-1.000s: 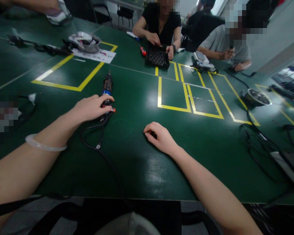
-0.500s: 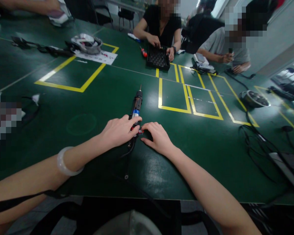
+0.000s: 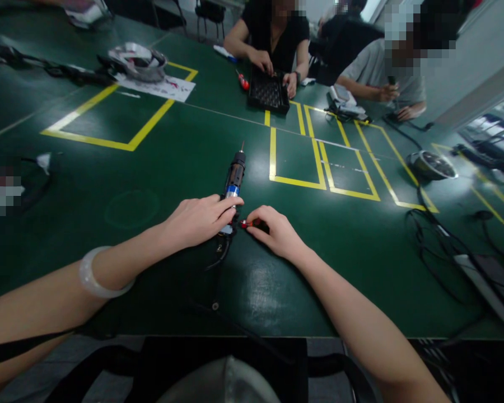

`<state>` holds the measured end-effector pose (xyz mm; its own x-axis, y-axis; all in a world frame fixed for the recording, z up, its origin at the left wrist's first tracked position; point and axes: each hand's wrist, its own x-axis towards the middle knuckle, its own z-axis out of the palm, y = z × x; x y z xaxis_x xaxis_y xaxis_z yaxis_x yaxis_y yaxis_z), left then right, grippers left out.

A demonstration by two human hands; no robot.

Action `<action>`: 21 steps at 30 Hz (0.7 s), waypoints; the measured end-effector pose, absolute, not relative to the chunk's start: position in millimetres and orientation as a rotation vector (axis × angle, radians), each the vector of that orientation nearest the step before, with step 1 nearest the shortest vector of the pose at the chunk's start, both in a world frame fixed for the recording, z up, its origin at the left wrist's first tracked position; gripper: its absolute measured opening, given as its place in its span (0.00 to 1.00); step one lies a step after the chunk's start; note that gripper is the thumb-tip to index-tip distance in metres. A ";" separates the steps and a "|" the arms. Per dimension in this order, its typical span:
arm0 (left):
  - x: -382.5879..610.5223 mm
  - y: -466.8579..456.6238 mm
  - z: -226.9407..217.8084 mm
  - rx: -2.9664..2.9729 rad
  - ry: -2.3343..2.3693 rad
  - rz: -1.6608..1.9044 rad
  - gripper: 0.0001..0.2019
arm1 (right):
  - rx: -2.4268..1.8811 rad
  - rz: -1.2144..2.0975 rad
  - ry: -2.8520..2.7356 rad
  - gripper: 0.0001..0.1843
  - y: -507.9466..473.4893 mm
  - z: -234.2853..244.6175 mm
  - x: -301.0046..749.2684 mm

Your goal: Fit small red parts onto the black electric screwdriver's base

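Note:
A black electric screwdriver [image 3: 234,175] with a blue and silver band lies on the green table, its thin bit pointing away from me and its cord at the near end. My left hand [image 3: 204,220] rests over its rear part, with thumb and fingers closed on the body. Just right of the tool, my right hand [image 3: 273,228] pinches a small red piece [image 3: 244,224] between thumb and fingertips. Some orange shows inside that hand's curl, but the piece is mostly hidden and its kind is unclear.
Yellow tape outlines [image 3: 298,183] mark the table [image 3: 185,168]. Across it, a person works at a black compartment tray [image 3: 269,92], beside a red screwdriver [image 3: 242,81]. A metal bowl [image 3: 432,165] and black cables [image 3: 428,246] lie right; another bowl [image 3: 138,61] sits back left.
My right hand has drawn slightly away from the screwdriver, and the red piece in its fingertips now shows more. My left hand stays on the tool. The view has shifted a little.

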<state>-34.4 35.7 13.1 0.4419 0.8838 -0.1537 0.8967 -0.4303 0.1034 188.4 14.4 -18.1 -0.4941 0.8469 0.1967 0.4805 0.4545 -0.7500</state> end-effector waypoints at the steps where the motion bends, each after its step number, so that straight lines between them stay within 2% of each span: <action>1: -34.6 35.9 12.7 2.518 1.570 -0.114 0.27 | -1.101 1.012 -2.001 0.03 14.4 -17.3 189.4; 5: -36.1 37.7 15.0 2.541 1.554 -0.137 0.27 | -1.007 1.551 -1.412 0.15 16.1 -14.6 192.3; 8: -38.9 40.4 19.7 2.527 1.568 -0.218 0.27 | -0.954 1.670 -1.241 0.19 17.3 -15.0 192.5; 11: -43.0 43.8 23.8 2.508 1.567 -0.299 0.28 | -0.963 1.567 -1.305 0.17 17.0 -18.8 190.3; 17: -47.1 47.4 25.5 2.534 1.519 -0.266 0.28 | -1.029 1.073 -1.784 0.02 12.7 -24.8 180.7; 21: -46.8 47.7 24.6 2.530 1.512 -0.247 0.28 | -1.014 0.891 -1.986 0.02 11.4 -23.3 173.6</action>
<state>-46.8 47.7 24.6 0.4679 0.8520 -0.2350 0.8824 -0.4650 0.0713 173.6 11.4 -23.3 -0.4284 0.8573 0.2856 0.3565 0.4508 -0.8184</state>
